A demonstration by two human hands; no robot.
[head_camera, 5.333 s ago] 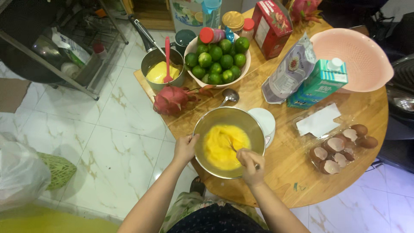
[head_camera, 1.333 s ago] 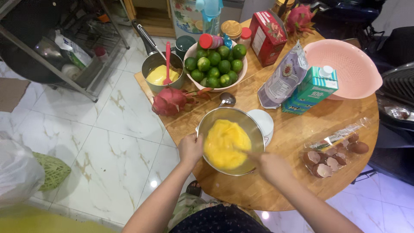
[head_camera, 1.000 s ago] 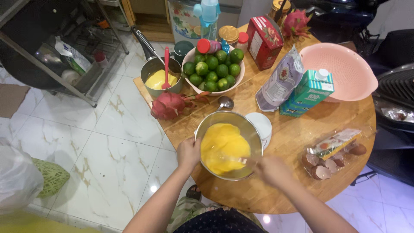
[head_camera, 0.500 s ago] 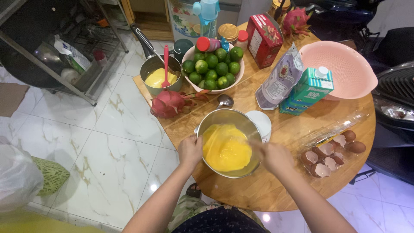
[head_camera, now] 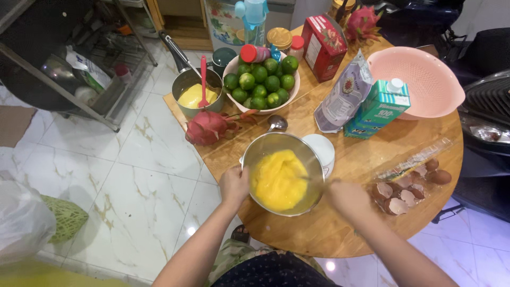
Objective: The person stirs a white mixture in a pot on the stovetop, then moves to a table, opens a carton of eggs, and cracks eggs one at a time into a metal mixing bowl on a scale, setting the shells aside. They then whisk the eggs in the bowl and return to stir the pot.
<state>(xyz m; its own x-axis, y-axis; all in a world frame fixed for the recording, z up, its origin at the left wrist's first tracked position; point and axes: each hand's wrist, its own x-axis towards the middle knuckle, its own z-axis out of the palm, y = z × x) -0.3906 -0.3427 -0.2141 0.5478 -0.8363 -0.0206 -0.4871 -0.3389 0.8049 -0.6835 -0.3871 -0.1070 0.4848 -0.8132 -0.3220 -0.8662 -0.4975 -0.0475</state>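
A metal mixing bowl (head_camera: pixel 264 144) full of beaten yellow egg (head_camera: pixel 278 180) stands near the front edge of a round wooden table (head_camera: pixel 340 234). My left hand (head_camera: pixel 234 185) grips the bowl's left rim. My right hand (head_camera: pixel 348 195), blurred by motion, is closed on a thin whisking tool whose tip reaches into the egg from the right. A white dish (head_camera: pixel 322 149) sits just behind the bowl.
Broken eggshells in a clear carton (head_camera: pixel 409 188) lie to the right. Behind are a green milk carton (head_camera: pixel 380 106), a grey bag (head_camera: pixel 342 98), a pink colander (head_camera: pixel 419 79), a bowl of limes (head_camera: pixel 261 82), a dragon fruit (head_camera: pixel 208 127), a saucepan with a red spatula (head_camera: pixel 197 93) and a spoon (head_camera: pixel 276 123).
My right hand keeps beating the egg, shifting from inside the bowl out to its right side. The left hand stays on the rim. The view has drifted slightly.
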